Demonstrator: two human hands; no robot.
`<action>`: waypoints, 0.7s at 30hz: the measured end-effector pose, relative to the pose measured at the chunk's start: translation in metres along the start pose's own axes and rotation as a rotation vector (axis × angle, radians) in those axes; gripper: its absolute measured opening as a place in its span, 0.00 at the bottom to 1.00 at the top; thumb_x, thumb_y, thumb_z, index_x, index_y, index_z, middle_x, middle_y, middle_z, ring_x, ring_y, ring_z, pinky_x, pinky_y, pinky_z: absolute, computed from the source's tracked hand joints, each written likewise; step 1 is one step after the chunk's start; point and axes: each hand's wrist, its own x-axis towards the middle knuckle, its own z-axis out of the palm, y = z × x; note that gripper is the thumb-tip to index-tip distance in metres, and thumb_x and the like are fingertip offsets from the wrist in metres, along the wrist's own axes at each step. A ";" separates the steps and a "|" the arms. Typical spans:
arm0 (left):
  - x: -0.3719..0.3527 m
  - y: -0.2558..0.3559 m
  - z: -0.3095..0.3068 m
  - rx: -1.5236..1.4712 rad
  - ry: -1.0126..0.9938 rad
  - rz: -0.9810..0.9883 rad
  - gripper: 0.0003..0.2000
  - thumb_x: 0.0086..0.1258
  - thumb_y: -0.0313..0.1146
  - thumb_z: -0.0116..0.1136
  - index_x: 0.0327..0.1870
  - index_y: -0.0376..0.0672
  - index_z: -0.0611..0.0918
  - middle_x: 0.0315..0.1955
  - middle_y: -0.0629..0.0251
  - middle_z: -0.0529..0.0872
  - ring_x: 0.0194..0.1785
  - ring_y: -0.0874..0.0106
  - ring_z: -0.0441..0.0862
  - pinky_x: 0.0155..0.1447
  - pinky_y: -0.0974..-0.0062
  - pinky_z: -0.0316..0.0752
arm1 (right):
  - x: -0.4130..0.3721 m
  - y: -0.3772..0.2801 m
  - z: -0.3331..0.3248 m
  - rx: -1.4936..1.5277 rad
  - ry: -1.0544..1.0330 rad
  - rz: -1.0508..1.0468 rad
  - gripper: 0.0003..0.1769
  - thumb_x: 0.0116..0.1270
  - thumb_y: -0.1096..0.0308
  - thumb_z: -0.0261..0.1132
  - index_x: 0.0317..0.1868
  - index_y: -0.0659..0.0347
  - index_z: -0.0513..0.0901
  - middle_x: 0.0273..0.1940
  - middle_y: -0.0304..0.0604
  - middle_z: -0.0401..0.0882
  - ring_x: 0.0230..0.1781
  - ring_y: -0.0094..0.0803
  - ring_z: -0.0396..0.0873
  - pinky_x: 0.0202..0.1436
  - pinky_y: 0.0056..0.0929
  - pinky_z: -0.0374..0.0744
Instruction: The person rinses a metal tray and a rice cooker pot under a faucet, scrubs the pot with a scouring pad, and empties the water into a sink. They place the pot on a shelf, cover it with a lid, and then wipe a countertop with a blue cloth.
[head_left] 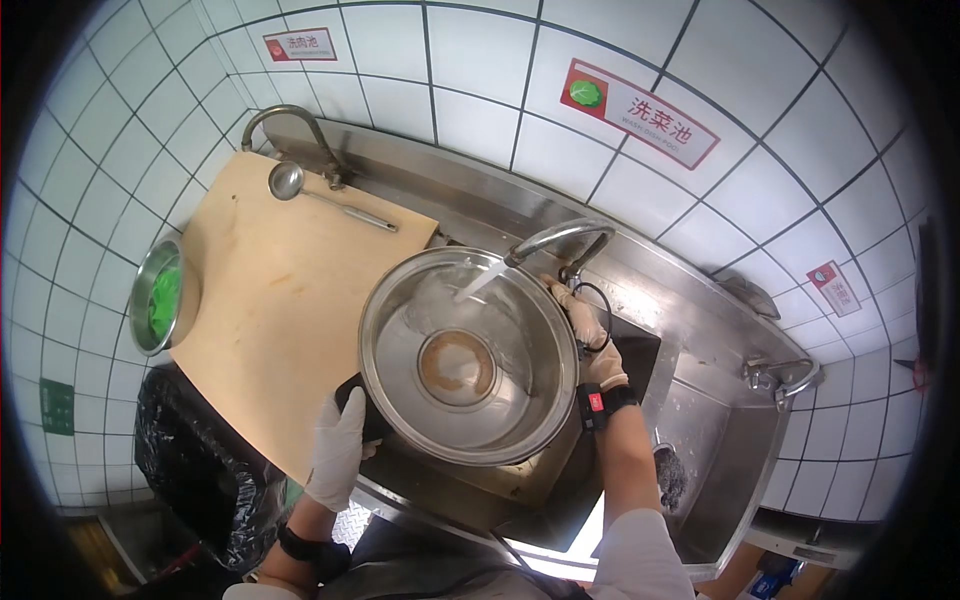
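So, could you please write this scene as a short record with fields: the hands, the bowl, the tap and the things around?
place: steel sink
bowl: large steel bowl under the tap, brownish water at its bottom
tap: tap running, stream falls into the bowl
left hand: left hand, gloved, grip on the bowl's near left rim
right hand: right hand, gloved, on the bowl's right rim
board: board left of the bowl, ladle on it
small bowl: small bowl at the board's left edge, something green inside
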 end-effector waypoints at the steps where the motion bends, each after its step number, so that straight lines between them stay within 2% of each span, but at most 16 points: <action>1: -0.001 -0.001 0.001 -0.003 0.004 0.001 0.18 0.76 0.46 0.46 0.58 0.45 0.74 0.34 0.73 0.81 0.26 0.86 0.75 0.23 0.89 0.71 | 0.001 0.000 0.000 -0.001 -0.007 -0.014 0.25 0.66 0.77 0.54 0.65 0.66 0.68 0.63 0.48 0.71 0.64 0.35 0.68 0.68 0.28 0.64; 5: 0.000 -0.012 0.002 -0.067 0.015 0.023 0.19 0.76 0.47 0.46 0.58 0.44 0.73 0.38 0.71 0.81 0.30 0.82 0.78 0.26 0.87 0.75 | 0.005 -0.010 -0.001 -0.017 -0.022 -0.061 0.26 0.65 0.79 0.54 0.65 0.66 0.68 0.64 0.49 0.70 0.66 0.37 0.67 0.70 0.29 0.63; 7: 0.004 -0.022 -0.003 -0.117 0.008 0.036 0.19 0.76 0.47 0.47 0.58 0.43 0.73 0.40 0.70 0.81 0.32 0.81 0.78 0.27 0.85 0.76 | 0.005 -0.019 -0.002 0.032 -0.049 0.081 0.26 0.66 0.78 0.54 0.65 0.67 0.67 0.65 0.50 0.69 0.67 0.38 0.66 0.70 0.30 0.63; 8: 0.008 -0.029 -0.008 -0.106 -0.051 0.054 0.20 0.76 0.47 0.47 0.59 0.42 0.72 0.40 0.69 0.81 0.33 0.80 0.79 0.28 0.84 0.77 | 0.002 -0.006 0.002 -0.106 0.070 -0.085 0.22 0.75 0.59 0.54 0.62 0.65 0.74 0.57 0.40 0.77 0.53 0.25 0.75 0.60 0.23 0.70; 9: 0.009 -0.032 -0.010 -0.095 -0.111 0.072 0.20 0.75 0.47 0.47 0.59 0.41 0.72 0.41 0.68 0.81 0.33 0.79 0.80 0.29 0.83 0.79 | -0.006 0.012 0.002 -0.107 0.067 -0.086 0.22 0.75 0.59 0.54 0.62 0.65 0.74 0.57 0.40 0.77 0.53 0.25 0.75 0.60 0.23 0.70; 11: 0.006 -0.026 -0.006 -0.081 -0.106 0.013 0.22 0.73 0.47 0.51 0.58 0.39 0.71 0.40 0.67 0.81 0.34 0.79 0.80 0.30 0.82 0.78 | -0.029 0.046 -0.008 0.413 0.204 0.438 0.24 0.75 0.60 0.53 0.64 0.65 0.71 0.57 0.40 0.77 0.52 0.24 0.75 0.59 0.22 0.71; 12: 0.004 -0.023 -0.003 -0.063 -0.100 -0.045 0.23 0.71 0.47 0.54 0.57 0.38 0.71 0.40 0.65 0.81 0.34 0.78 0.80 0.31 0.81 0.77 | -0.045 0.060 -0.018 0.410 0.201 0.440 0.24 0.75 0.60 0.53 0.64 0.65 0.71 0.57 0.40 0.77 0.52 0.24 0.75 0.59 0.22 0.71; 14: 0.002 -0.025 -0.001 -0.046 -0.114 -0.076 0.24 0.70 0.47 0.56 0.56 0.37 0.71 0.39 0.64 0.81 0.33 0.78 0.80 0.31 0.81 0.77 | -0.071 0.077 -0.039 -0.475 0.018 0.258 0.25 0.75 0.60 0.52 0.66 0.65 0.68 0.58 0.38 0.76 0.52 0.27 0.76 0.59 0.24 0.71; 15: 0.001 -0.025 -0.001 -0.025 -0.127 -0.105 0.24 0.68 0.46 0.58 0.55 0.37 0.71 0.38 0.64 0.81 0.32 0.78 0.80 0.30 0.82 0.76 | -0.062 0.057 -0.037 -0.477 0.013 0.258 0.25 0.75 0.60 0.52 0.66 0.65 0.68 0.58 0.38 0.76 0.52 0.27 0.76 0.59 0.24 0.71; 17: 0.005 -0.032 0.002 -0.036 -0.138 -0.125 0.24 0.67 0.46 0.60 0.55 0.37 0.71 0.38 0.64 0.81 0.32 0.78 0.81 0.30 0.82 0.77 | -0.045 0.019 -0.036 -0.216 0.073 0.298 0.21 0.64 0.73 0.55 0.58 0.64 0.74 0.56 0.53 0.76 0.58 0.46 0.74 0.61 0.36 0.72; 18: 0.008 -0.038 0.003 -0.042 -0.151 -0.146 0.25 0.65 0.45 0.62 0.54 0.36 0.70 0.38 0.64 0.82 0.32 0.78 0.81 0.30 0.82 0.77 | -0.083 0.078 -0.062 -0.724 -0.016 0.270 0.21 0.64 0.74 0.54 0.58 0.65 0.74 0.56 0.54 0.76 0.58 0.47 0.74 0.61 0.36 0.72; 21: 0.029 -0.062 0.009 -0.011 -0.155 -0.108 0.20 0.68 0.42 0.59 0.55 0.41 0.73 0.34 0.67 0.82 0.30 0.80 0.80 0.28 0.82 0.77 | -0.080 0.057 -0.067 -0.866 -0.044 0.207 0.23 0.62 0.76 0.54 0.59 0.65 0.73 0.56 0.54 0.76 0.58 0.47 0.73 0.61 0.36 0.72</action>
